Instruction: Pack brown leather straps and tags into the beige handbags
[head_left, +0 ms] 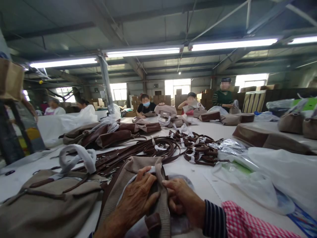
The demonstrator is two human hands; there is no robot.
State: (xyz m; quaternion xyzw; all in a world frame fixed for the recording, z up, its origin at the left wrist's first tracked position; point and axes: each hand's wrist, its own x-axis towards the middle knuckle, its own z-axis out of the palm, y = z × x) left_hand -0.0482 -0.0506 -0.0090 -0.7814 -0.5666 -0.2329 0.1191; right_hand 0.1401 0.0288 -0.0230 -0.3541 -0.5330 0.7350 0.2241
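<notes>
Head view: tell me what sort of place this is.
Probably a bag factory or packing workshop: bags and coiled straps lie on a white table, with boxes stacked behind.

I'd call this a factory workshop: tube lights [234,44] hang beneath a steel-framed roof [158,33], cartons [162,99] stand stacked behind, co-workers [223,98] line the broad white table's [201,178] far edge, and handbags [115,195] and coiled straps [160,145] crowd its middle.
</notes>
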